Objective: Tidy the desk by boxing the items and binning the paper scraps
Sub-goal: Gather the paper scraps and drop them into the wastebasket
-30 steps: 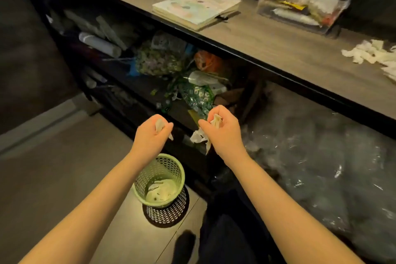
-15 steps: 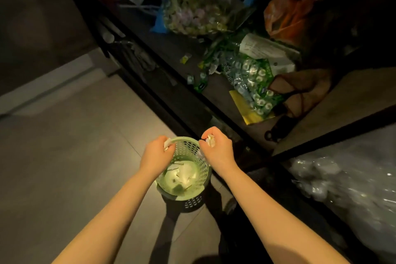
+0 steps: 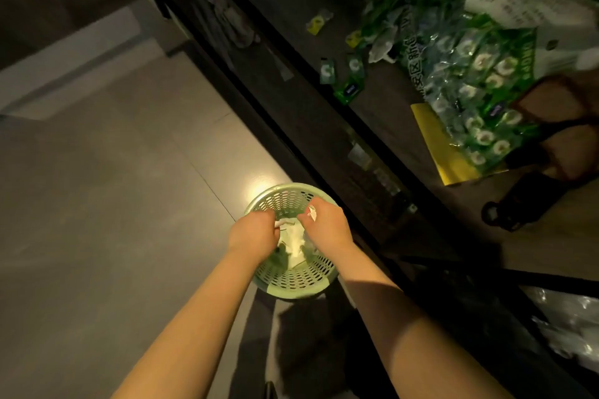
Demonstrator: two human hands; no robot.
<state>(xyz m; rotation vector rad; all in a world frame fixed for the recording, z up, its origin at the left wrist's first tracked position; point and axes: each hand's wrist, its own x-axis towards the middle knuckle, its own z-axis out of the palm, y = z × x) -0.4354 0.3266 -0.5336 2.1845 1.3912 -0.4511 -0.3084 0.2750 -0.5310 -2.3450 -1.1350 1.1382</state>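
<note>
Grey floor [image 3: 97, 220] holds one green basket [image 3: 293, 283] just below the fingers [image 3: 269, 216]; left hand [image 3: 252, 233] clenches a first paper scrap [image 3: 281, 223], right hand [image 3: 327, 225] a second scrap [image 3: 311, 211]: two hands, two scraps.

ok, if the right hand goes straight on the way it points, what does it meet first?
Right hand points down into the green basket; probably the paper scraps lying inside, depth unclear.
</note>
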